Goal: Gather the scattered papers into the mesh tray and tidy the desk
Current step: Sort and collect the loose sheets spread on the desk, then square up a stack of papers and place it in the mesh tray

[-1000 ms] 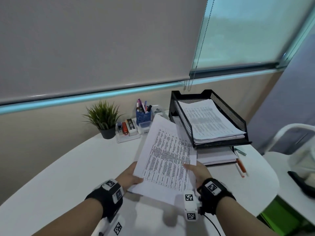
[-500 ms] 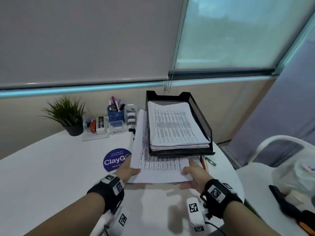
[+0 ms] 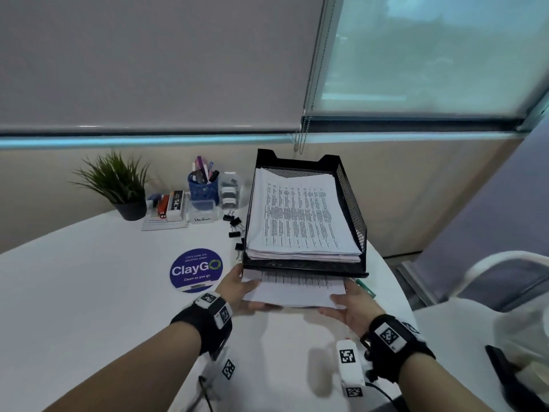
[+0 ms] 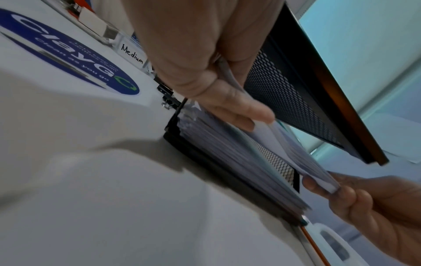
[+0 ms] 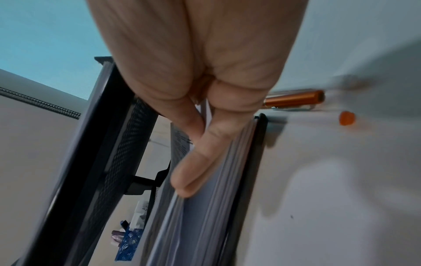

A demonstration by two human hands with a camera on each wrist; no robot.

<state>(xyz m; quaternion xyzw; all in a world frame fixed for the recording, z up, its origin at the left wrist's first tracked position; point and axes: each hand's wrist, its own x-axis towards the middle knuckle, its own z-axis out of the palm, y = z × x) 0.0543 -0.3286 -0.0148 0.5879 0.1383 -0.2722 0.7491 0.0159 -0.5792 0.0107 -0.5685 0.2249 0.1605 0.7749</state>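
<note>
A black two-tier mesh tray (image 3: 350,203) stands at the back right of the white desk. Its upper tier holds a thick stack of printed papers (image 3: 297,218). A thin sheaf of printed sheets (image 3: 297,294) lies flat, its far part under the upper tier and above the lower tier's stack (image 4: 227,153). My left hand (image 3: 237,288) pinches the sheaf's near left corner between thumb and fingers (image 4: 227,100). At the near right corner my right hand (image 3: 352,307) pinches it too, thumb on top (image 5: 200,144).
Several black binder clips (image 3: 234,227) lie just left of the tray. A round blue ClayGo sticker (image 3: 196,270), a potted plant (image 3: 118,185), a blue pen cup (image 3: 203,185) and a stapler organiser (image 3: 166,206) sit further left. An orange pen (image 5: 293,99) lies right of the tray, near the desk edge.
The sheaf was held up and tilted in front of the tray a second ago. Both hands have lowered it flat and slid it forward into the lower tier.
</note>
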